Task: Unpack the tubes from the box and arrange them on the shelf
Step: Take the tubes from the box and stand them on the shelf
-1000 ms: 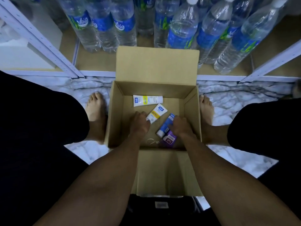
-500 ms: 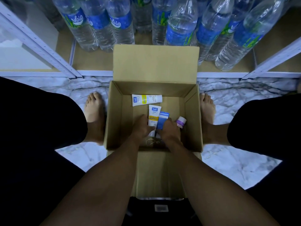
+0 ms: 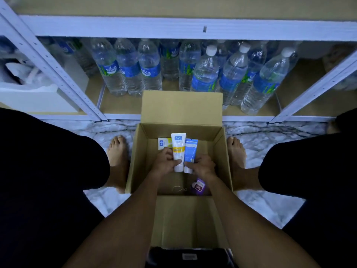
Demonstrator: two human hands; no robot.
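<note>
Tubes at frame centre over box (image 3: 135,163): left hand (image 3: 165,161) grips yellow-white tube (image 3: 178,149), right hand (image 3: 202,166) grips blue tube (image 3: 190,151).

Can't read the small print on the white-and-yellow tube (image 3: 178,149) or the blue tube (image 3: 190,151), too tiny. Only getting the left end of a third tube (image 3: 163,143), with the rest tucked behind those two and the left hand (image 3: 166,163). Same deal with the purple tube (image 3: 199,187), half buried under the right forearm (image 3: 228,206). Can't call that thin loop (image 3: 179,189) on the floor of the box (image 3: 139,161): string or rubber band. Losing the tops of the back-row water bottles (image 3: 170,62) behind the shelf beam (image 3: 173,28). No clue about the blurry white stuff (image 3: 23,74) chopped off at the left edge.
</note>
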